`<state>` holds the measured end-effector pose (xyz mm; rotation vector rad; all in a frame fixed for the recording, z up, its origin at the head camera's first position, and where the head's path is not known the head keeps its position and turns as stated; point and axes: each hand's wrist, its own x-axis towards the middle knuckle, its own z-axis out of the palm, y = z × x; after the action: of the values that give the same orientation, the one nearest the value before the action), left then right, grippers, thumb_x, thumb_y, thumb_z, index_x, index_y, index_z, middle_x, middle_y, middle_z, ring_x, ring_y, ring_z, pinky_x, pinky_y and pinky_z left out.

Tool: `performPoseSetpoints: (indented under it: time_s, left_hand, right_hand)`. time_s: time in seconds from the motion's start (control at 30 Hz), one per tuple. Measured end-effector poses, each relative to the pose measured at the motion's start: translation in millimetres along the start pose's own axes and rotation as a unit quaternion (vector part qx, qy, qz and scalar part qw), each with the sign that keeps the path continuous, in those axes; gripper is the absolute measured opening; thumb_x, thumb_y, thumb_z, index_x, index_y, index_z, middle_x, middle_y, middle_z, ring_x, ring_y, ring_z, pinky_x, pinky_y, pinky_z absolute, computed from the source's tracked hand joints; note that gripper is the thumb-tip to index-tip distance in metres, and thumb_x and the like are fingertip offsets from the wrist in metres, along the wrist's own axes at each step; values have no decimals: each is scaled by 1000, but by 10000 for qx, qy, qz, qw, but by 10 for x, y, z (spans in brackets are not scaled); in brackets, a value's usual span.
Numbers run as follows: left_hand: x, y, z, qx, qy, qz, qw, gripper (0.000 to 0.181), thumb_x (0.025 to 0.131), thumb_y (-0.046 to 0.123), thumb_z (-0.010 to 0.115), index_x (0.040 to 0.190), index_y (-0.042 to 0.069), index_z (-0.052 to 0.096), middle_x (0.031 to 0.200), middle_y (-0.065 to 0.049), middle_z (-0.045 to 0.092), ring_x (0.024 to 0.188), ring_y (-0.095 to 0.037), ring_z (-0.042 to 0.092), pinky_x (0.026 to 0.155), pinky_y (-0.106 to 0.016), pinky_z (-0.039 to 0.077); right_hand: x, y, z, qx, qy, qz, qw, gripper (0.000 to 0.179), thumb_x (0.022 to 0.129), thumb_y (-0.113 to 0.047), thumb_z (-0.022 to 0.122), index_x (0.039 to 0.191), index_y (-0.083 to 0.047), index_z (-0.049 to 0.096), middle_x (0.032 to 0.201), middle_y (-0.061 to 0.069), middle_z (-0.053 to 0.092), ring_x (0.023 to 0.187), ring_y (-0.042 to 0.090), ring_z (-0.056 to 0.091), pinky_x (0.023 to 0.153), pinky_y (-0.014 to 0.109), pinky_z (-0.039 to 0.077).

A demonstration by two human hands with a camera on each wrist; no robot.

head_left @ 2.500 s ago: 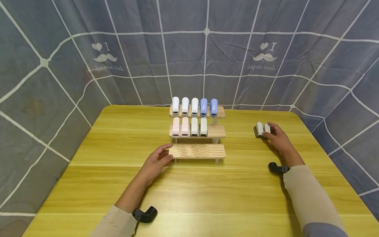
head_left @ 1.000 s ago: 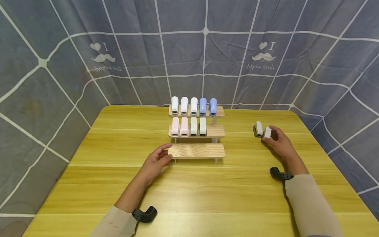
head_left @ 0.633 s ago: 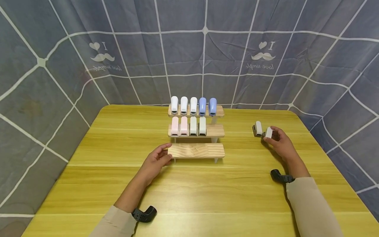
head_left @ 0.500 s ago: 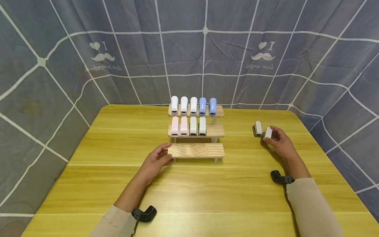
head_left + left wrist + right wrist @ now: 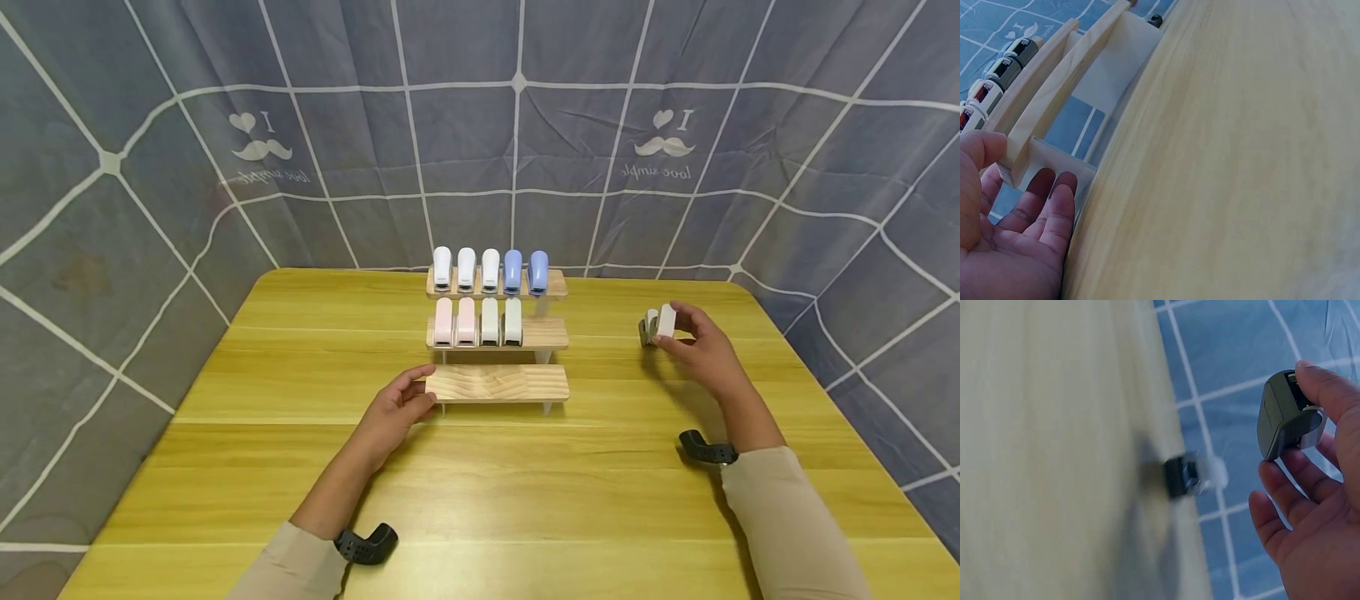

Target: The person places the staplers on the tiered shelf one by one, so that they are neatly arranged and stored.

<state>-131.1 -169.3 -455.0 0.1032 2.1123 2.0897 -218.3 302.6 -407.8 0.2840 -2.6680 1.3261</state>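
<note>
My left hand (image 5: 393, 408) pinches the left end of the lowest step of a three-tier wooden stand (image 5: 498, 383). In the left wrist view, fingers (image 5: 1054, 215) lie beside the step's clear leg (image 5: 1054, 161). My right hand (image 5: 708, 354), at the right of the table, holds a small stapler (image 5: 665, 322) with a pale top between thumb and fingertips. The right wrist view shows this stapler's dark grey-green side (image 5: 1277, 415), raised above the table. A second small stapler (image 5: 648, 320) stands on the table just left of it, partly hidden, and blurred in the right wrist view.
White staplers (image 5: 466, 268) and blue staplers (image 5: 513, 271) line the top tier. Pink staplers (image 5: 443, 321) and pale green staplers (image 5: 490, 321) stand on the middle tier, with bare wood at its right. A grey gridded curtain (image 5: 480, 142) surrounds the yellow wooden table (image 5: 480, 500).
My right hand has picked up the right-hand stapler of the pair, drawn it a little right, then lifted it up and leftward. My left hand has stayed at the stand.
</note>
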Motion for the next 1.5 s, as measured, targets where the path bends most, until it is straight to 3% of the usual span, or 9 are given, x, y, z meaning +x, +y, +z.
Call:
performPoseSetpoints:
  time_s: [0.13, 0.27, 0.6, 0.73, 1.23, 1.5]
  left_hand:
    - [-3, 4, 6, -15, 21, -4, 10000, 47, 98, 3, 57, 145, 8, 49, 117, -15, 55, 106, -26, 57, 95, -37, 53]
    - [-2, 1, 3, 21, 34, -5, 10000, 47, 99, 4, 58, 144, 8, 49, 117, -15, 56, 106, -26, 57, 94, -36, 54]
    - [-3, -8, -3, 94, 19, 29, 9999, 47, 99, 6, 58, 145, 8, 48, 119, -16, 56, 107, -27, 57, 94, -35, 53]
    - [-1, -7, -3, 126, 33, 40, 9999, 47, 99, 6, 58, 145, 7, 48, 119, -16, 57, 108, -27, 58, 95, -35, 53]
    - [-27, -7, -14, 71, -63, 50, 9999, 48, 100, 7, 58, 146, 8, 46, 121, -17, 55, 107, -26, 58, 95, -35, 53]
    - [-17, 4, 7, 48, 4, 82, 10000, 47, 99, 5, 58, 145, 7, 48, 117, -16, 56, 105, -26, 58, 94, -36, 54]
  right_hand:
    - [17, -192, 69, 82, 2, -254, 9996, 70, 95, -15, 70, 151, 3, 32, 133, 25, 51, 115, 27, 48, 81, 7, 43]
    - [29, -367, 165, 132, -61, -434, 9990, 71, 94, -16, 71, 151, 1, 33, 133, 22, 51, 114, 27, 48, 84, 11, 43]
    - [30, -819, 430, 190, -226, -981, 9947, 68, 90, -11, 74, 148, -2, 40, 130, 19, 55, 118, 29, 49, 91, 41, 43]
    - [26, -956, 544, 200, -226, -1180, 9926, 67, 88, -10, 77, 146, -1, 44, 127, 18, 57, 117, 30, 51, 91, 46, 44]
    - [19, -1170, 949, 402, -445, -1445, 9877, 64, 83, -14, 82, 139, -4, 52, 122, 14, 61, 111, 29, 55, 95, 55, 46]
    - [23, -1190, 1045, 444, -470, -1440, 9875, 63, 83, -14, 83, 138, -5, 53, 121, 14, 62, 112, 28, 56, 97, 49, 46]
